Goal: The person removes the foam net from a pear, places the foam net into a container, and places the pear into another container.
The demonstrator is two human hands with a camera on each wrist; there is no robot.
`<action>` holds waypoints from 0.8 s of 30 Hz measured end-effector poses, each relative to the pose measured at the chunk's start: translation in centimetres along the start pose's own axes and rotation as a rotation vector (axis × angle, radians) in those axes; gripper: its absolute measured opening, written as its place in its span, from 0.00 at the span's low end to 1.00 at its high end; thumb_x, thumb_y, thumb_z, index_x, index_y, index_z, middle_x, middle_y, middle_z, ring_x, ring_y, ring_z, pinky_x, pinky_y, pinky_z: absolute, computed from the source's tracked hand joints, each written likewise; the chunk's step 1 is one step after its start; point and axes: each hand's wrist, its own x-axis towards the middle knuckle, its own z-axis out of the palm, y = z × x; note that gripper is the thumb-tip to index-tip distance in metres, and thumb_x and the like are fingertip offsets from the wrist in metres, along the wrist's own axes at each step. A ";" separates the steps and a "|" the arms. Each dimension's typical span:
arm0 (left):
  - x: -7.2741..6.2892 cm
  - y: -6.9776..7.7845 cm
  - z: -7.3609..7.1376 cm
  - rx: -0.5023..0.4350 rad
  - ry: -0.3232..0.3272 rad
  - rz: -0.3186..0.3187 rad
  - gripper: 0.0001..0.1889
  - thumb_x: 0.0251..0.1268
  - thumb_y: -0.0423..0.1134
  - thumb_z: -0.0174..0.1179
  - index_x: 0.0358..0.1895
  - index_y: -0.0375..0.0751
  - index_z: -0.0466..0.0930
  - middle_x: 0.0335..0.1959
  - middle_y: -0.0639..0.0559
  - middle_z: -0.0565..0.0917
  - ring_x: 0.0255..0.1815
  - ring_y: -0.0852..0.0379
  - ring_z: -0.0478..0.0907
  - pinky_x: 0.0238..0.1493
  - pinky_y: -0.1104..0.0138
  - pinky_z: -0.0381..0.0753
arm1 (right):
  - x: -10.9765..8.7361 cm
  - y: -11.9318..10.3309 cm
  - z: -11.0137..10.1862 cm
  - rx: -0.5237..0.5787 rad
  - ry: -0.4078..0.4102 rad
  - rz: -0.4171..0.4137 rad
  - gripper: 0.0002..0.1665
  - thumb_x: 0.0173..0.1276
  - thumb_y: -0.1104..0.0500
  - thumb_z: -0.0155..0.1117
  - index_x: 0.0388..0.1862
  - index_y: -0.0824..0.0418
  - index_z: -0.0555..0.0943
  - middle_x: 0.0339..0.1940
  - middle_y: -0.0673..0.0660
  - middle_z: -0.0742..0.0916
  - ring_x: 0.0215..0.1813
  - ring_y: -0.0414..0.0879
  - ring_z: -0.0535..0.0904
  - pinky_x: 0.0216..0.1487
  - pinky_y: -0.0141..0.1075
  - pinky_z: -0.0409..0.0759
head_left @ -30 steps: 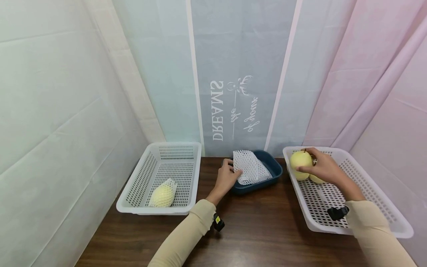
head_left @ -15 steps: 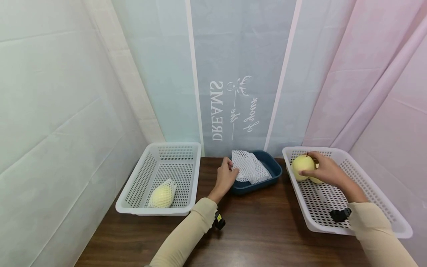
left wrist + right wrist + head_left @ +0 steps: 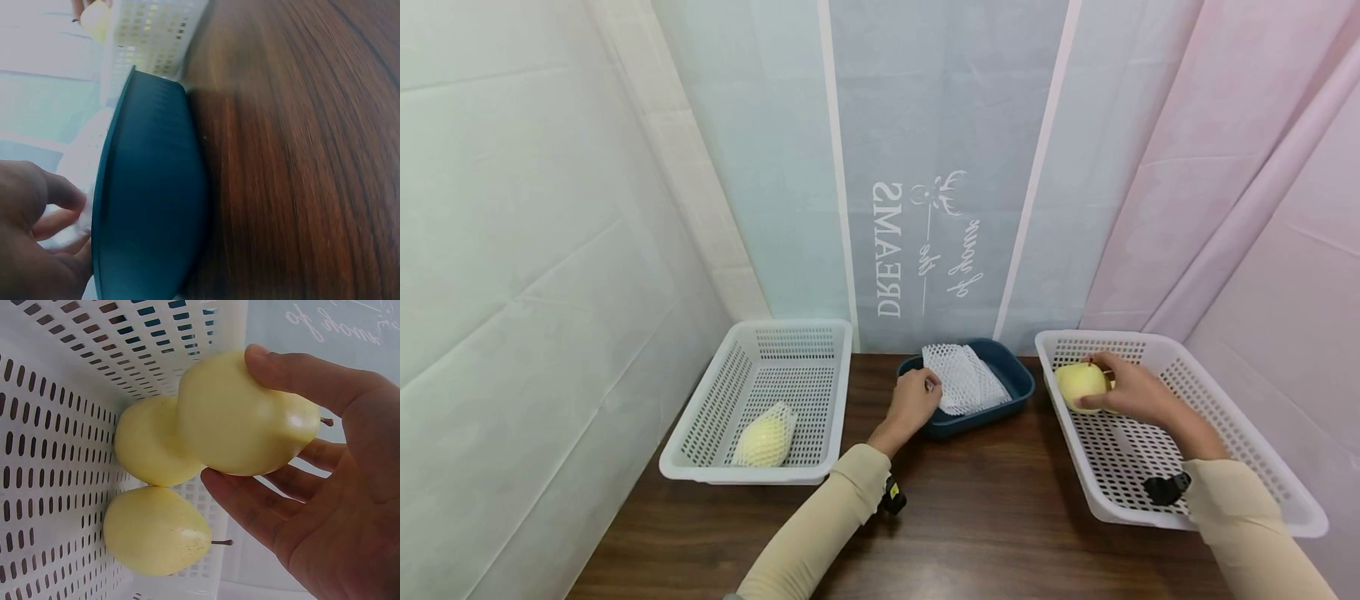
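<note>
My right hand (image 3: 1135,390) grips a pale yellow pear (image 3: 240,415), thumb on one side and fingers on the other. It is at the far left corner of the right white basket (image 3: 1093,492). Two more pears lie below it, one pear (image 3: 147,440) partly covered by the held one and another pear (image 3: 156,531) beside it. Over the near left rim of a dark blue tray (image 3: 970,427), my left hand (image 3: 913,404) pinches the edge of a white foam net (image 3: 962,383). Its fingertips are partly hidden in the head view.
A left white basket (image 3: 831,400) holds a pear in a foam net (image 3: 765,437). The blue tray stands between the two baskets, at the back of the brown wooden table (image 3: 970,517). A printed curtain (image 3: 940,125) hangs right behind.
My right hand has lowered the pear slightly toward me and to the right within the basket. My left fingers have shifted and curled at the net's edge; the net's top has sunk a little.
</note>
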 end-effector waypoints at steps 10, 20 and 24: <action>-0.1 0.5 0.4 0.192 -0.029 0.003 0.11 0.74 0.32 0.63 0.55 0.43 0.82 0.65 0.40 0.63 0.40 0.53 0.68 0.32 0.66 0.71 | 0.0 0.4 0.4 0.017 -0.023 0.002 0.49 0.58 0.46 0.85 0.67 0.75 0.74 0.55 0.74 0.86 0.51 0.61 0.84 0.42 0.42 0.78; 0.0 0.3 0.4 0.373 -0.004 0.164 0.08 0.74 0.36 0.64 0.50 0.45 0.87 0.58 0.46 0.79 0.59 0.45 0.71 0.61 0.56 0.78 | 0.0 0.9 0.8 0.005 -0.036 -0.001 0.50 0.56 0.45 0.86 0.66 0.74 0.76 0.57 0.76 0.86 0.55 0.68 0.84 0.44 0.44 0.80; 0.1 0.2 0.5 0.346 -0.080 0.182 0.11 0.77 0.38 0.62 0.56 0.42 0.85 0.55 0.47 0.83 0.59 0.47 0.77 0.59 0.57 0.81 | 0.2 1.0 0.9 -0.013 -0.055 0.007 0.53 0.55 0.43 0.86 0.68 0.75 0.74 0.59 0.77 0.84 0.55 0.66 0.84 0.45 0.46 0.80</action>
